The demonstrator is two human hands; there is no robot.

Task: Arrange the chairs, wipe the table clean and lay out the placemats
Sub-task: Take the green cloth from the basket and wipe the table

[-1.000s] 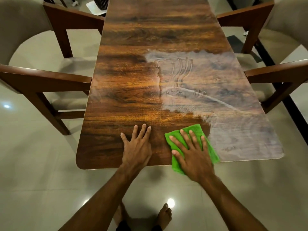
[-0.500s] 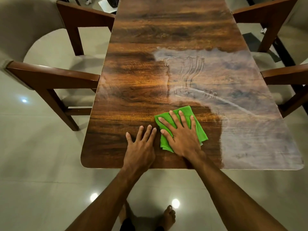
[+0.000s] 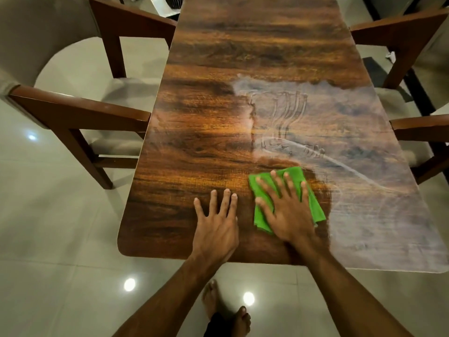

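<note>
Green microfibre cloth (image 3: 315,207) lies flat on the dark-grained wooden table (image 3: 218,132), lower centre of frame, under the right hand (image 3: 289,210), which has its fingers spread wide and straight and its palm pressing down. Left hand (image 3: 216,227) is just beside it to the left, also flat and splayed on bare wood, holding nothing.

Change over the last second: the cloth hung over the near edge, swept in toward the left hand, and now sits back out at the margin of the whitish powdery film (image 3: 364,203).

Judgement: wipe stage under way. The near-left area looks done. The film over the right half, with finger tracks at centre right, remains.

Wooden armchairs with pale cushions stand tucked in at mid left (image 3: 80,105) and mid right (image 3: 420,122), with two more at the upper corners. No container and no placemats in view.
</note>
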